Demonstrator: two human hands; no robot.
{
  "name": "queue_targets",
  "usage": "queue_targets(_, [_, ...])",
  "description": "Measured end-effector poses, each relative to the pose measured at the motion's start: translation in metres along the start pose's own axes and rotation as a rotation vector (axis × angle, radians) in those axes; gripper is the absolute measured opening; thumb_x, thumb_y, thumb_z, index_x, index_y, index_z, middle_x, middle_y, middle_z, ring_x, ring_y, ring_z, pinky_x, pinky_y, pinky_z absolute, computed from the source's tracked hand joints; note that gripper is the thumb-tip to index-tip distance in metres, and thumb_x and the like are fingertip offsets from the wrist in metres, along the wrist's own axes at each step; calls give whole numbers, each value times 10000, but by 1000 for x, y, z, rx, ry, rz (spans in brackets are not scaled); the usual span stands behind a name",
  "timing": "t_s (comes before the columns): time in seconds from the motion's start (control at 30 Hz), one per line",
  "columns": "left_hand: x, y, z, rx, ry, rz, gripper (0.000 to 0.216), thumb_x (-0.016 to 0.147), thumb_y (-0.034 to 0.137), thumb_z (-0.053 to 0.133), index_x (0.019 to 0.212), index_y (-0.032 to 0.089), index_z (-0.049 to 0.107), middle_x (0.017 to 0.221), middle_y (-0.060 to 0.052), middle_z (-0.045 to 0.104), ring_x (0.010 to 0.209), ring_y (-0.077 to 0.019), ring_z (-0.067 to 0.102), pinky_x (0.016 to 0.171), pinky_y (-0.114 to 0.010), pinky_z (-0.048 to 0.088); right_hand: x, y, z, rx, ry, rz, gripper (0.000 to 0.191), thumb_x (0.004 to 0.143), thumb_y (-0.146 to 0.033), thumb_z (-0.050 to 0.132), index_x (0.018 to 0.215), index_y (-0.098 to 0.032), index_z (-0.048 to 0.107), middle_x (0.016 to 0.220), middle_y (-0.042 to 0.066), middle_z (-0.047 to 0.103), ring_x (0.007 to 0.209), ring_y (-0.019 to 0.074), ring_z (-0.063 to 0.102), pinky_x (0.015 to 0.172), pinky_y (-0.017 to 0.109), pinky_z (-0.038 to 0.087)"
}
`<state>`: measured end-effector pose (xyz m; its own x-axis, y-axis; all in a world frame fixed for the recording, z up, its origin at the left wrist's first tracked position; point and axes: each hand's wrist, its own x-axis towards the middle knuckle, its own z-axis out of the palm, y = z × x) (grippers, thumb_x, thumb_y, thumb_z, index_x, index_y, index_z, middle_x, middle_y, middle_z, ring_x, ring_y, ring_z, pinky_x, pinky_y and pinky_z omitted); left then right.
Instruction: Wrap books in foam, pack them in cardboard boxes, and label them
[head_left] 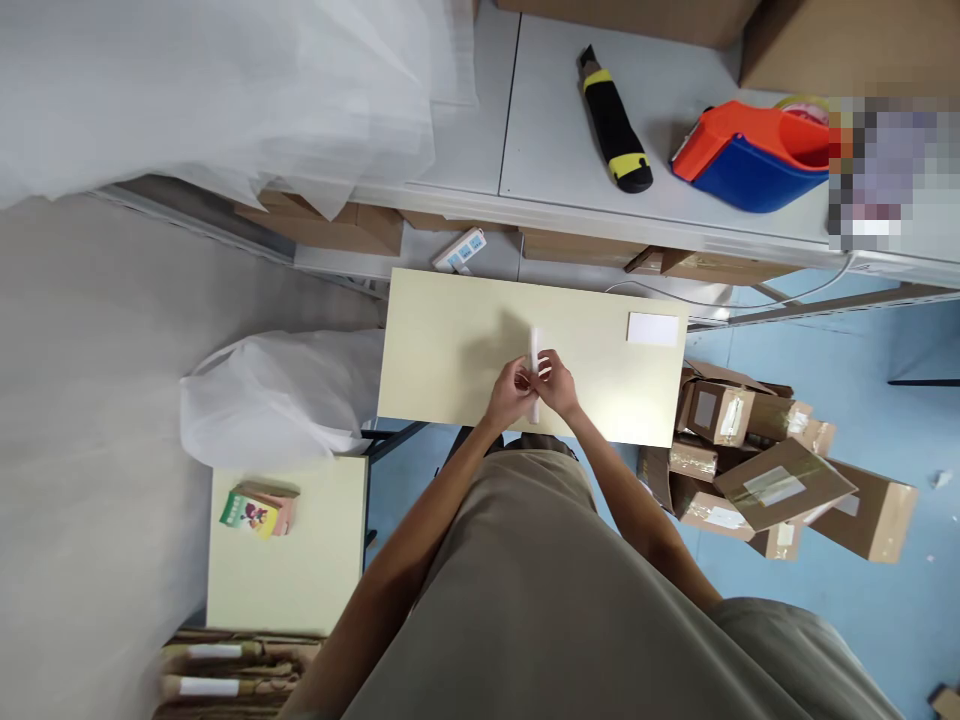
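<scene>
Both my hands meet over the pale yellow table (450, 350), pinching a narrow white strip (535, 345) that stands on edge between them. My left hand (511, 390) grips its lower part from the left. My right hand (556, 382) grips it from the right, fingers curled. The strip's top end sticks up above my fingers. A small white label (652, 329) lies flat on the table's far right corner.
A grey desk (555, 130) beyond holds a black-and-yellow utility knife (615, 125) and an orange-and-blue tape dispenser (750, 155). Taped cardboard parcels (757, 470) are heaped on the blue floor at right. A white plastic bag (277, 395) and a small side table (285, 560) with a colourful packet (255, 510) sit at left.
</scene>
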<state>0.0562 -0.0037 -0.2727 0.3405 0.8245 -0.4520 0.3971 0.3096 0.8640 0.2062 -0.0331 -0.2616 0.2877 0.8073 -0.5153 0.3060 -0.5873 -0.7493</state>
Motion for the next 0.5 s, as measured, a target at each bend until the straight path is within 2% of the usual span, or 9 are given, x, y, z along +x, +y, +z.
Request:
queue_targets(0.1, [4, -8, -14, -118, -61, -115, 602, 844, 177, 769, 1437, 214, 674, 1521, -144, 720, 1141, -254, 791, 1012, -403, 645, -4, 8, -19, 156, 10, 19, 383, 866, -471, 696, 1180, -305, 552, 1031, -3, 736, 776, 194, 707, 764, 340, 585])
queue_targets(0.17, [9, -14, -30, -125, -28, -193, 555, 842, 194, 784, 1392, 218, 708, 1572, -152, 697, 1269, -291, 768, 1052, -416, 634, -8, 7, -26, 294, -1, 39, 411, 820, -499, 731, 1142, -305, 565, 1013, -7, 727, 785, 192, 696, 736, 333, 584])
queue_targets(0.23, [13, -21, -51, -139, 35, -256, 487, 853, 237, 799, 1335, 205, 737, 1547, -159, 716, 1341, -310, 740, 1079, -413, 622, -13, 0, -27, 462, -75, 67, 447, 794, -529, 782, 1127, -307, 582, 1030, -6, 738, 839, 197, 711, 729, 322, 593])
queue_targets(0.3, [15, -29, -76, -217, 67, -299, 405, 901, 338, 788, 1275, 186, 760, 1415, -161, 784, 1288, -307, 763, 1048, -400, 631, -17, -11, -20, 605, -151, 115, 475, 776, -539, 824, 1121, -313, 589, 1026, -14, 746, 870, 195, 717, 729, 304, 601])
queue_targets(0.37, [16, -36, -105, -314, 73, -303, 412, 936, 459, 763, 1233, 174, 775, 1208, -146, 835, 1150, -294, 799, 949, -380, 653, -17, -24, -6, 681, -188, 170, 500, 749, -530, 852, 1114, -318, 583, 982, -27, 738, 846, 186, 709, 715, 287, 602])
queue_targets(0.43, [17, -44, -135, -355, 80, -287, 454, 931, 535, 759, 1206, 174, 785, 1036, -115, 832, 1012, -279, 808, 840, -362, 654, -12, -36, 15, 701, -210, 202, 512, 732, -522, 862, 1107, -321, 577, 951, -32, 730, 826, 184, 703, 697, 280, 603])
queue_targets(0.5, [20, -52, -164, -334, 110, -286, 438, 907, 530, 776, 1168, 179, 789, 928, -91, 806, 918, -267, 799, 768, -353, 641, -2, -47, 40, 693, -239, 201, 502, 740, -523, 860, 1102, -323, 576, 963, -29, 732, 848, 190, 713, 713, 290, 617])
